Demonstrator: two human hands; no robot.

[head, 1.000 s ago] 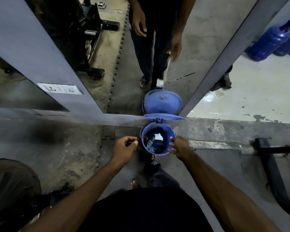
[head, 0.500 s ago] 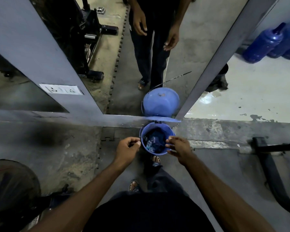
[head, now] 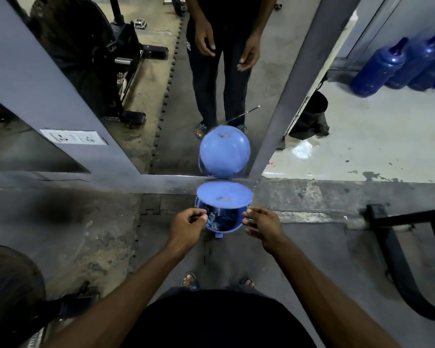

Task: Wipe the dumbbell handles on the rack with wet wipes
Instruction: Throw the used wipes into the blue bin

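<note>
Two-handed, hovers just either side of blue bin (head: 221,231), likely for dropping waste in: left grip (head: 189,223) curled, contents untellable; right grip (head: 261,223) slack, empty; lid (head: 224,194) half-lowered just beyond both.

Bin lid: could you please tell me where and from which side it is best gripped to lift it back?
Probably the near rim of the lid, taken from your side. It stands tilted, its far edge at the back of the bin by the mirror, so the near rim hangs free over the opening; a thumb-under pinch grip by the right hand beside it should do.
</note>
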